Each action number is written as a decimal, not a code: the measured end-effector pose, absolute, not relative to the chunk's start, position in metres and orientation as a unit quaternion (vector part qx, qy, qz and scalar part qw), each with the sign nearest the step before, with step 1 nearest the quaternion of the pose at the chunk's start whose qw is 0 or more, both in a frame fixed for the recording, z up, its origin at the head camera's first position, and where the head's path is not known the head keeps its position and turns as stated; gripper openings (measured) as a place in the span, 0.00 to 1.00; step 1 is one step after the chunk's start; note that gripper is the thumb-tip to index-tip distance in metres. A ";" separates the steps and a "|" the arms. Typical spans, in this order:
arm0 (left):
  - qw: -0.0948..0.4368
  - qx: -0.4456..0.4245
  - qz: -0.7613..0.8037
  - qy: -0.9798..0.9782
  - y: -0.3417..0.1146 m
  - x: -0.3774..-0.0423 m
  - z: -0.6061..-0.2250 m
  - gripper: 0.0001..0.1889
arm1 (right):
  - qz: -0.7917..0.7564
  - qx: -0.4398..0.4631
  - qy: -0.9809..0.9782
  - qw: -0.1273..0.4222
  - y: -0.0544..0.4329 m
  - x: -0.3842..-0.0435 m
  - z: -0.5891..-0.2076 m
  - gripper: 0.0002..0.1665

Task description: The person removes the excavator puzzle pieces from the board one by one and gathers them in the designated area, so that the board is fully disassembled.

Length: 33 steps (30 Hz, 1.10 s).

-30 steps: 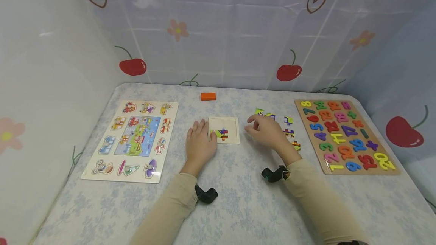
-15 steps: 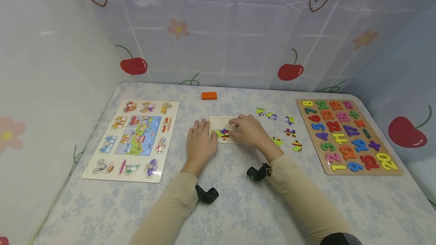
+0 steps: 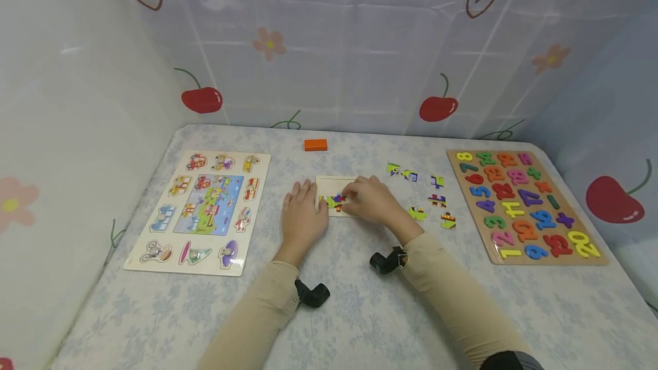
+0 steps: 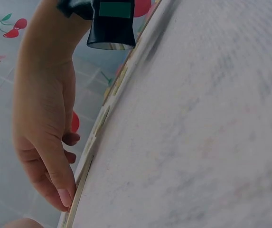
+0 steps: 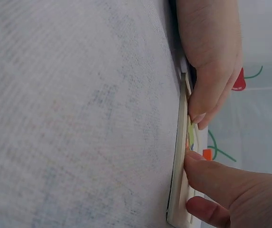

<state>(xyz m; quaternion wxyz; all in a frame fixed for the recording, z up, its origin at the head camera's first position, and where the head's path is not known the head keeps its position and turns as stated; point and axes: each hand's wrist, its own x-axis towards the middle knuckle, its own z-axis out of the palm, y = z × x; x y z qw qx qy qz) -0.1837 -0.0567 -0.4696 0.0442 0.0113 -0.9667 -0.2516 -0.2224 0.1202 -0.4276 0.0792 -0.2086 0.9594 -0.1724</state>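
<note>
A shallow wooden puzzle tray [image 3: 334,180] lies mid-table with several joined jigsaw pieces [image 3: 330,202] along its near side. My left hand [image 3: 304,217] rests flat over the tray's left edge, fingers straight, thumb beside the pieces. My right hand [image 3: 374,201] is over the tray's right part, thumb and forefinger bent together at the right end of the joined pieces. In the left wrist view the right hand [image 4: 45,123] brings its fingertips down to the tray. Its thumb [image 5: 200,166] touches down by the colored pieces in the right wrist view. The pinched piece is mostly hidden.
Loose jigsaw pieces [image 3: 437,200] lie scattered right of the tray. A vehicle peg puzzle board [image 3: 131,258] lies at the left, a number puzzle board [image 3: 576,258] at the right. An orange block [image 3: 316,145] sits behind the tray.
My right hand has moved left from beside the loose pieces onto the tray, and its fingertips have closed in beside the joined pieces. My left hand has stayed in place.
</note>
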 end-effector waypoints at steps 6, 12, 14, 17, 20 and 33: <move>0.046 0.011 -0.248 -0.968 -0.057 -0.185 -0.472 0.30 | -0.185 -0.214 0.956 0.079 0.120 -0.224 -0.430 0.19; 0.052 0.010 -0.250 -0.967 -0.057 -0.185 -0.472 0.30 | -0.209 -0.207 0.951 0.093 0.118 -0.224 -0.430 0.16; 0.052 0.010 -0.250 -0.967 -0.057 -0.185 -0.472 0.30 | -0.214 -0.201 0.951 0.100 0.118 -0.224 -0.430 0.16; 0.052 0.010 -0.249 -0.967 -0.057 -0.185 -0.472 0.30 | -0.225 -0.195 0.948 0.108 0.118 -0.224 -0.431 0.16; 0.053 0.010 -0.245 -0.968 -0.057 -0.185 -0.473 0.30 | -0.240 -0.192 0.945 0.113 0.118 -0.225 -0.431 0.16; 0.056 0.009 -0.242 -0.969 -0.056 -0.186 -0.474 0.30 | -0.222 -0.219 0.944 0.110 0.118 -0.227 -0.427 0.23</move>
